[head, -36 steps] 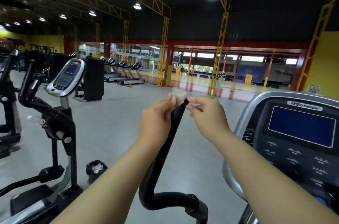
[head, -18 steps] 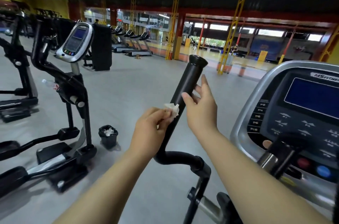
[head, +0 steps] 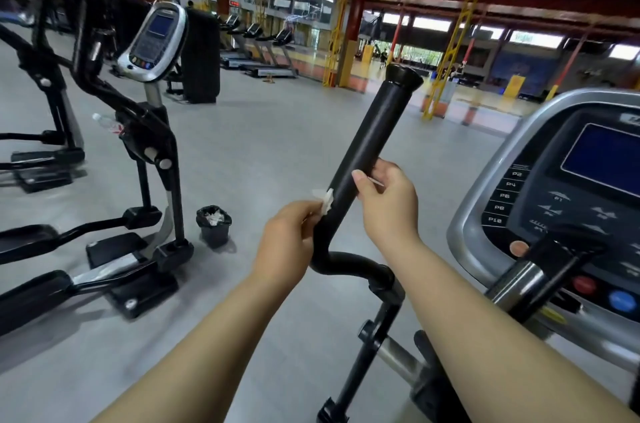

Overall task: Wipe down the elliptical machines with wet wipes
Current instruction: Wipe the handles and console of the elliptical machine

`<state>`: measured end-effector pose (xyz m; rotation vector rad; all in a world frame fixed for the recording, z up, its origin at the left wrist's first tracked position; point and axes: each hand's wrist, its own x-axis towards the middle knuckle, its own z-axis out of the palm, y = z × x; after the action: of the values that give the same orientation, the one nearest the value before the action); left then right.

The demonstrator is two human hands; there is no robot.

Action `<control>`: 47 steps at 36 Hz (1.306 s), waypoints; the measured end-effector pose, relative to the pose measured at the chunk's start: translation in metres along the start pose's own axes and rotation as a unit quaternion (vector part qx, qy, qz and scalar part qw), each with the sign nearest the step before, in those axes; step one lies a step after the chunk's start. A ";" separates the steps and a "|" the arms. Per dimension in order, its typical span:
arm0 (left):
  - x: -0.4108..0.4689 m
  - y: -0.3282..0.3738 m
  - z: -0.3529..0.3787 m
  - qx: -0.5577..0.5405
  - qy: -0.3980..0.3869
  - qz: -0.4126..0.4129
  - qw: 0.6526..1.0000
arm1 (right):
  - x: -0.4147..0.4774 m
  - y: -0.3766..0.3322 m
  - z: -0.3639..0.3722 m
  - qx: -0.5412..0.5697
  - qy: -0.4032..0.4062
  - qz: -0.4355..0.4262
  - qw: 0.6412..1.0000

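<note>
A black handlebar (head: 375, 132) of the elliptical machine rises at a slant in the middle of the view, its capped top end bare. My left hand (head: 289, 235) pinches a small white wet wipe (head: 325, 200) against the bar's left side, low on the straight part. On the bar's right side my right hand (head: 389, 201) curls round the bar, pinching the other end of the wipe. The wipe's middle is hidden behind the bar. The machine's grey console (head: 568, 201) with its blue screen stands at the right.
A second elliptical (head: 149, 132) stands to the left, with a plastic bottle in its holder. A small black bin (head: 213, 223) holding used wipes sits on the grey floor between the two machines. Treadmills (head: 263, 55) and yellow columns line the far side.
Both hands have slid down the handlebar from its top end to its lower straight part, taking the wipe along. The view has tilted downward.
</note>
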<state>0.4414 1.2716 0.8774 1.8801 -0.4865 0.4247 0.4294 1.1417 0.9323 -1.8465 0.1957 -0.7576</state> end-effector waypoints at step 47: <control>0.059 0.017 -0.001 -0.145 -0.225 -0.082 0.960 | 0.008 -0.002 -0.015 -0.077 -0.085 -0.021 0.993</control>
<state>0.4824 1.2589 0.9213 1.7078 -0.6477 -0.1875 0.4263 1.1273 0.9400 -2.0577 0.1078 -0.6239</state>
